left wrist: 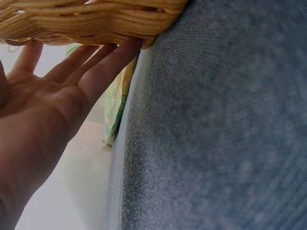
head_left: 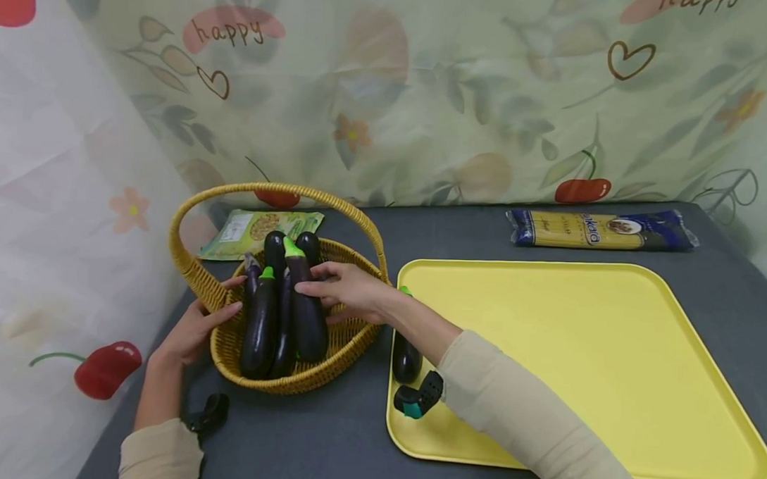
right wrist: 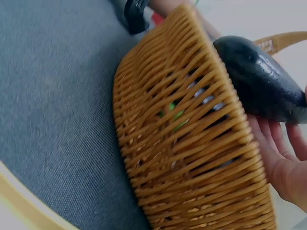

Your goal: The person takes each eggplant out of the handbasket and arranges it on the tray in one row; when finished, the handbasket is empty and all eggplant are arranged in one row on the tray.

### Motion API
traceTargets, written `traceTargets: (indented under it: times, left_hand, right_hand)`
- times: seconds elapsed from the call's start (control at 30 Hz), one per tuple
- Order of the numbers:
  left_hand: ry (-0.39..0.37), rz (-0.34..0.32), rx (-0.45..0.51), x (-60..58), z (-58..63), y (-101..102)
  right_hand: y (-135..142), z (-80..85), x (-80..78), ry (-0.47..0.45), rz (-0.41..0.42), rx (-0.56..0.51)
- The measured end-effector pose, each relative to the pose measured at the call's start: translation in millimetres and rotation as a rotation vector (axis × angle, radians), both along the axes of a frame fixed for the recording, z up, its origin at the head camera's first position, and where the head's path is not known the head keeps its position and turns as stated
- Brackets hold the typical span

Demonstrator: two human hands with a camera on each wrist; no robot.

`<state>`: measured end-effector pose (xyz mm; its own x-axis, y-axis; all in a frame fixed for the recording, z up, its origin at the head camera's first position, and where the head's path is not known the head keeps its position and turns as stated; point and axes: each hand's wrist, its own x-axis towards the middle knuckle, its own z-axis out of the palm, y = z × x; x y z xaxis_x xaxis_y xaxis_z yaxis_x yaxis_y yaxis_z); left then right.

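Note:
My left hand [head_left: 193, 331] grips the left side of a wicker basket [head_left: 347, 358], thumb near the rim; in the left wrist view its fingers [left wrist: 108, 67] press the woven wall from outside. Over the basket, my right hand [head_left: 350, 291] holds a dark purple eggplant [head_left: 310, 314] with a bright green cap, thumb across its upper part. That eggplant [right wrist: 264, 81] shows above the rim in the right wrist view, with fingers beneath it. Several more eggplants [head_left: 260, 327] lie in the basket, partly covering one another.
A yellow tray [head_left: 576, 366] lies on the right, with one eggplant [head_left: 407, 356] at its left edge, partly behind my right forearm. Behind the tray is a pasta packet [head_left: 602, 229]. A green packet [head_left: 234, 234] lies behind the basket, whose tall handle [head_left: 284, 188] arches over it.

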<state>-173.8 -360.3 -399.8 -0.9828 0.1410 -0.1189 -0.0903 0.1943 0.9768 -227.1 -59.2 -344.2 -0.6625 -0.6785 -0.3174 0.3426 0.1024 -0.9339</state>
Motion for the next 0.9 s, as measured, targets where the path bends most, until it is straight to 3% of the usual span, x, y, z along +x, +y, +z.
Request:
traceTargets:
  times: [0.4, 0.6, 0.9]
  left_hand:
    - [0.029, -0.024, 0.012, 1.0, -0.8, -1]
    - [0.022, -0.017, 0.005, 0.3, -1.9, -2]
    - [0.021, -0.016, -0.018, 0.5, -0.4, 1]
  right_hand:
    - [24, 23.1, 22.3, 0.005, 0.028, -0.081]
    - [40, 28.7, 33.2, 0.011, 0.05, -0.054]
    - [69, 18.0, 46.0, 0.04, 0.122, -0.043]
